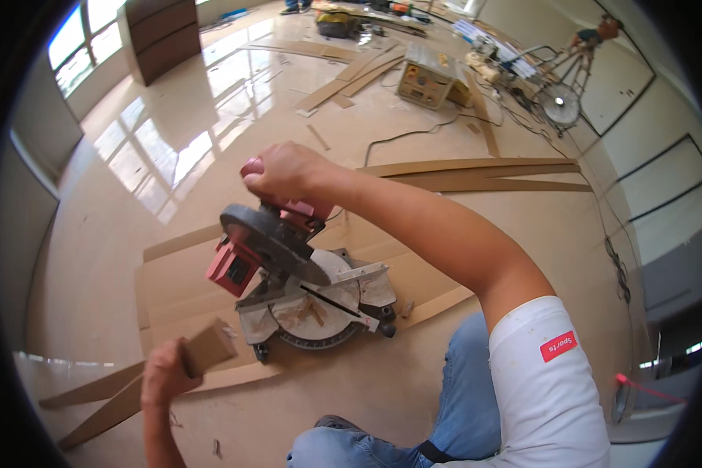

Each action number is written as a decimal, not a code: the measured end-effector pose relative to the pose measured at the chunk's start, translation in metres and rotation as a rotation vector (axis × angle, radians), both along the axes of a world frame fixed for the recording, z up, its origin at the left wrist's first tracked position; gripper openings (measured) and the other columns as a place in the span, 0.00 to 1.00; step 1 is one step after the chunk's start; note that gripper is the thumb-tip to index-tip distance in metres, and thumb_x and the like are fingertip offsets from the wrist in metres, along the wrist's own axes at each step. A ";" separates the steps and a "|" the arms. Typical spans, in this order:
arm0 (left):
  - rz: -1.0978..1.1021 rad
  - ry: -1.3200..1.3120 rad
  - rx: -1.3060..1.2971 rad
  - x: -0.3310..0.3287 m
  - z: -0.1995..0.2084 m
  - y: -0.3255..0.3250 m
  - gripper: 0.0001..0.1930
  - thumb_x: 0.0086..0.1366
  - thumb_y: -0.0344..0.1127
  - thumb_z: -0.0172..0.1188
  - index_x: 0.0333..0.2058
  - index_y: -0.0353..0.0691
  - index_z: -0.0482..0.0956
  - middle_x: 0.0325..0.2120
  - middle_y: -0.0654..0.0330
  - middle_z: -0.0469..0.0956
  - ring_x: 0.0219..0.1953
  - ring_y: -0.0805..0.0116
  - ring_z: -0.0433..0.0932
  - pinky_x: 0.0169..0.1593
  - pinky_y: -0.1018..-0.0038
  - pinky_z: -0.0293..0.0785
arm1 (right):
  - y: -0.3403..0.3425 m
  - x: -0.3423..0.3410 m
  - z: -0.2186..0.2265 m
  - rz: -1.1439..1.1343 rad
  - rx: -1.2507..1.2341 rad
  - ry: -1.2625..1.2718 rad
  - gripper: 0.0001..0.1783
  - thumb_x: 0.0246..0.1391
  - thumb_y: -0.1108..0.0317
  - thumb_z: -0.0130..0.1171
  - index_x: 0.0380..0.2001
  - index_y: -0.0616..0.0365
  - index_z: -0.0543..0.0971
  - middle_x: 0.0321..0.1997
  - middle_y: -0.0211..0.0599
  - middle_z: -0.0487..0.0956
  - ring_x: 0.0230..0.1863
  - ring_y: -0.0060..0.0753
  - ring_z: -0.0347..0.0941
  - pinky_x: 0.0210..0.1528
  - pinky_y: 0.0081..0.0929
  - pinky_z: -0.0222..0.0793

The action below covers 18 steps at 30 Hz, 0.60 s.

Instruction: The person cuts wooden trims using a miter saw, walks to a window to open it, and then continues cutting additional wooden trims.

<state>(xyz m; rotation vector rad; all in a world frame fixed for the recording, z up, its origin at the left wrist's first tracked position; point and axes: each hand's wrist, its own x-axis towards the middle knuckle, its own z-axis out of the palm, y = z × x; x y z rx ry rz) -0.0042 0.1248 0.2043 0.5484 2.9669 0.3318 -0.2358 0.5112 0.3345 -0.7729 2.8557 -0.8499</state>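
Note:
A red and black miter saw [273,242] stands on the floor in front of me, its head raised above a round pale base [312,320]. My right hand [288,168] is closed round the saw's handle at the top. Two long brown strips of trim board [105,407] lie lower left, and my left hand [168,373] grips them near their saw-side end. That end [212,349] sits beside the saw base, apart from it. A small brown offcut [315,314] rests on the base near the slot.
Flattened cardboard [179,292] lies under the saw. More brown strips [476,175] lie beyond my right arm. A boxy machine with a front panel [425,78], cables [413,134] and a pedestal fan [559,105] stand farther back. A person's feet [295,8] show at the far edge.

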 end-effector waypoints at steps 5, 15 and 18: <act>-0.061 -0.069 0.037 0.089 -0.043 0.056 0.26 0.43 0.41 0.71 0.40 0.34 0.74 0.32 0.47 0.79 0.37 0.46 0.80 0.43 0.58 0.80 | -0.007 -0.003 0.002 -0.036 0.042 0.005 0.26 0.62 0.48 0.55 0.23 0.59 0.83 0.20 0.39 0.84 0.24 0.36 0.83 0.33 0.32 0.79; -0.179 -0.038 0.120 0.129 -0.061 0.212 0.25 0.44 0.42 0.71 0.37 0.34 0.73 0.33 0.47 0.78 0.41 0.47 0.79 0.49 0.58 0.77 | 0.024 0.048 -0.008 0.006 -0.220 0.561 0.17 0.62 0.58 0.58 0.42 0.63 0.80 0.39 0.52 0.81 0.45 0.52 0.79 0.51 0.41 0.76; -0.205 0.000 0.161 0.146 -0.074 0.242 0.24 0.43 0.42 0.71 0.36 0.34 0.73 0.33 0.47 0.78 0.40 0.46 0.80 0.48 0.57 0.78 | 0.056 0.158 0.011 0.343 -0.521 0.684 0.05 0.56 0.72 0.62 0.34 0.62 0.78 0.29 0.45 0.79 0.31 0.48 0.78 0.35 0.41 0.75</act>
